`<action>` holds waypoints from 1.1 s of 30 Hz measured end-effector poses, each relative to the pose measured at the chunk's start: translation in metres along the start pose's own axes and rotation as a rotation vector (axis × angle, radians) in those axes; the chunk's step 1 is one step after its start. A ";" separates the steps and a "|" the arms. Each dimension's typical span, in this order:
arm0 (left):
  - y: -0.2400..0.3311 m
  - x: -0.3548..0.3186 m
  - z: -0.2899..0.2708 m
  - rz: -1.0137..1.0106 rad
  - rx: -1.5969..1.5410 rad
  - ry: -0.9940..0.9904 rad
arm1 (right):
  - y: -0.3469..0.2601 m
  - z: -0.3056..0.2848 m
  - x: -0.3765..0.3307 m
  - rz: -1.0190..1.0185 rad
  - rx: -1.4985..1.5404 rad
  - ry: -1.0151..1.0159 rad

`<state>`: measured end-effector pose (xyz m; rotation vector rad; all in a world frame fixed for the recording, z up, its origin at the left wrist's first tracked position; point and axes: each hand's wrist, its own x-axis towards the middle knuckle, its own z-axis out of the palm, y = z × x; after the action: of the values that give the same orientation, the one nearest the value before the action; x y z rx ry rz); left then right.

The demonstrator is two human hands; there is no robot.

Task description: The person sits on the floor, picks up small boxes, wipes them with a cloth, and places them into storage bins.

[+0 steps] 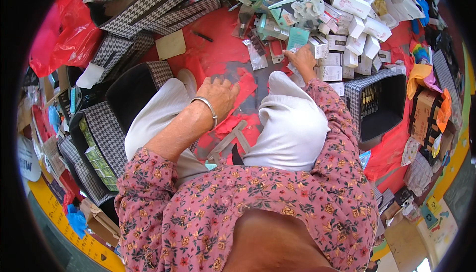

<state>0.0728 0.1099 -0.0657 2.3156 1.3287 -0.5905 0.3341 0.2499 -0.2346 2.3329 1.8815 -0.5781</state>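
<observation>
My right hand (301,61) reaches to the front edge of a pile of small goods. Its thumb and fingers close at the lower edge of a small teal packet (298,37); the exact grip is partly hidden. Several small white boxes (331,60) stand stacked just right of that hand. My left hand (218,95), with a metal bangle on the wrist, is held palm down between my knees with its fingers apart and holds nothing. In front of it lies torn red sheeting (245,84). A clear packet (256,54) rests left of my right hand.
Houndstooth-patterned bins (161,7) surround me at the left, one holding green packs (99,165). At the right, another patterned bin (382,106) lies on its side with dark items inside. A beige card (171,45) and a dark pen-like stick (203,36) lie on the red sheet.
</observation>
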 end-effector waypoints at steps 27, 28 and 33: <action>0.008 0.015 -0.022 -0.006 -0.231 -0.073 | 0.051 -0.058 -0.060 -0.868 0.528 0.002; 0.005 0.012 -0.032 -0.019 -0.228 -0.172 | 0.043 -0.074 -0.068 -0.789 0.549 -0.058; 0.006 0.013 -0.032 -0.008 -0.131 -0.098 | 0.027 -0.107 -0.058 0.287 1.485 -0.509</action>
<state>0.0894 0.1333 -0.0452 2.1501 1.2917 -0.5932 0.3751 0.2222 -0.1198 2.3810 0.7771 -2.8271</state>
